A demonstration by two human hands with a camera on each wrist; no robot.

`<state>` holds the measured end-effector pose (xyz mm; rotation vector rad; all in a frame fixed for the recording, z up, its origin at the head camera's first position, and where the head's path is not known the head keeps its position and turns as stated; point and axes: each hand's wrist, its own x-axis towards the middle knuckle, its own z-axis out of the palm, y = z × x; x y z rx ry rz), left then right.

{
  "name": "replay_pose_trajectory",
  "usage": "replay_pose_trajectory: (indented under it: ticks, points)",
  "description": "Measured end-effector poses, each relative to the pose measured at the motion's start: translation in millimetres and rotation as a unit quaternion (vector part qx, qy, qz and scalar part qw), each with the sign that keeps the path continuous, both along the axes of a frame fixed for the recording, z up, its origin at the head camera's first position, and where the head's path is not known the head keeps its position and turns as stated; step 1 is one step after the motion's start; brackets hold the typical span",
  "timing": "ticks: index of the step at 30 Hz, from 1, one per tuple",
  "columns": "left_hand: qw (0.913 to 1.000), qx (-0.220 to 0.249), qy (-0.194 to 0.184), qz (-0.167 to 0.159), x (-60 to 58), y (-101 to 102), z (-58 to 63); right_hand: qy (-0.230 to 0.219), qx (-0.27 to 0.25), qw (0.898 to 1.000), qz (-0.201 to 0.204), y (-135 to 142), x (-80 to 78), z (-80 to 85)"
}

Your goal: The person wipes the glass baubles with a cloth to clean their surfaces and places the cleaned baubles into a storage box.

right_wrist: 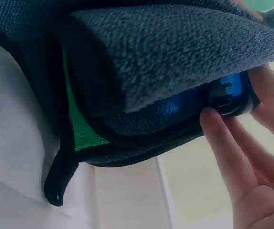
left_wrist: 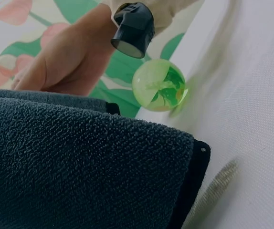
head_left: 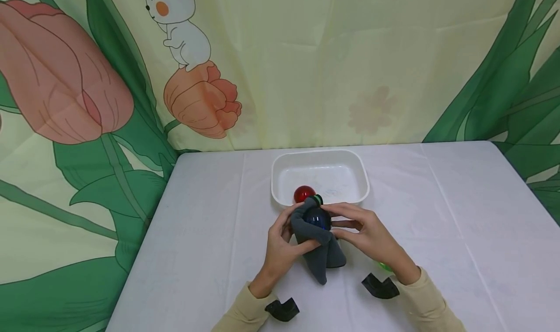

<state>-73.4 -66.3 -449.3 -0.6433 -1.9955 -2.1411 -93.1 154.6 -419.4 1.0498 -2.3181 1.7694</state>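
Note:
A dark grey towel (head_left: 309, 232) is wrapped partly around a shiny dark blue ball (head_left: 318, 218), held above the table in front of the tray. My left hand (head_left: 280, 249) grips the towel from the left, its thumb across the front fold. From the right, my right hand (head_left: 365, 230) holds the blue ball with bent fingers and thumb at its side. In the right wrist view, fingers (right_wrist: 227, 157) touch the ball beside the towel's dark edge, and a green patch (right_wrist: 82, 126) shows inside the fold. The towel (left_wrist: 89, 162) hides my left hand's fingers in the left wrist view.
A white tray (head_left: 363, 176) stands at the table's back with a red ball (head_left: 304, 193) in its front left part. A clear green ball (left_wrist: 160, 86) lies on the table by my right wrist. A printed curtain (head_left: 306, 69) hangs behind the table.

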Motion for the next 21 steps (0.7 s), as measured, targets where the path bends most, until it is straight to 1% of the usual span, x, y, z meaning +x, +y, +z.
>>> replay_pose_trajectory:
  ticks: [3, 6, 7, 10, 14, 16, 21]
  points:
    - [0.9999, -0.005, 0.007, 0.006, 0.8, 2.0, -1.8, -0.010, 0.014, 1.000, -0.005, 1.4, 2.3, 1.7]
    - [0.9997, -0.013, 0.010, 0.017, 2.2, 3.8, -2.3, -0.006, 0.030, 0.999, -0.013, 2.5, 5.1, 4.9]
    - [0.9997, -0.015, 0.009, 0.020, 2.6, 4.1, -2.0, -0.001, 0.032, 0.999, -0.014, 2.6, 5.6, 5.8]
    - [0.9995, -0.015, 0.003, 0.027, 3.3, 4.0, -0.2, 0.031, 0.038, 0.999, -0.018, 2.0, 5.3, 6.5]
    - [0.9995, -0.019, 0.001, 0.025, 2.9, 3.1, 0.8, 0.075, 0.046, 0.996, -0.015, -0.4, 3.0, 4.0]
    - [0.9996, -0.020, 0.001, 0.022, 2.5, 2.6, 0.8, 0.085, 0.046, 0.995, -0.014, -1.4, 2.1, 2.3]
    - [0.9997, -0.018, 0.007, 0.013, 0.4, 1.0, -0.1, 0.081, 0.042, 0.996, -0.018, -1.9, 1.2, -0.6]
